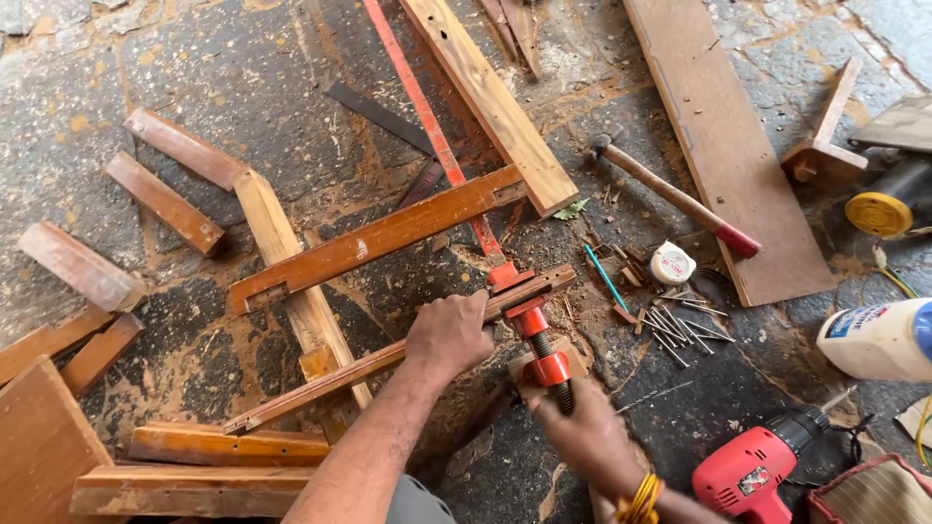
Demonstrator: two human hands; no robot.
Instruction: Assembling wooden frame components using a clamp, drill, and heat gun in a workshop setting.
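Head view: stone floor (pixel 194 58), centre frame.
Left hand (pixel 449 333): closed over wooden strip (pixel 320 383).
Right hand (pixel 582 427): gripping red bar clamp (pixel 529 315) screw handle.
Near: hammer (pixel 670 194), nails (pixel 680 325), red drill (pixel 757 471).

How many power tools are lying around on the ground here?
1 clearly: a red power drill at lower right, beside the right hand. A dark machine with a yellow disc at the right edge may be another; it is partly cut off.

One red bar clamp (pixel 524 311) sits under the grip. Right of it lie one hammer (pixel 670 194), one tape measure (pixel 672 263), one red power drill (pixel 757 471), one white glue bottle (pixel 879 340) and perhaps fifteen loose nails (pixel 680 325), hard to count.
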